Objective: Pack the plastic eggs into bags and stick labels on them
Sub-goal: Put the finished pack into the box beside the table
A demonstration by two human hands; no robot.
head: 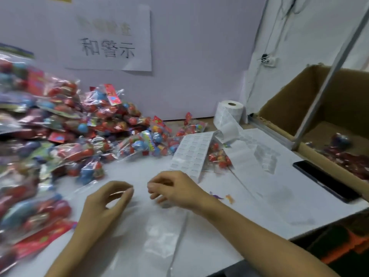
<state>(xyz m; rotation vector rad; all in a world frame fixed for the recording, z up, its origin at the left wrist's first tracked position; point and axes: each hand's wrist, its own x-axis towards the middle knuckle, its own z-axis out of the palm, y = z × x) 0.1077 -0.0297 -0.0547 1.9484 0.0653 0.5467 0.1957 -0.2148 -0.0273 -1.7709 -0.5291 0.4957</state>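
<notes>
Clear bag lies lengthwise toward the person.

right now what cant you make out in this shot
- Head view, left hand and right hand: motion blur hides whether the fingertips pinch a label.
- Label sheet: print too small to read.
- Wall notice: top line washed out.
- Cardboard box: its near wall and the frame's right edge cut off most of the contents.
- Pile of bagged eggs: blurred, runs off the left edge, no count possible.
</notes>
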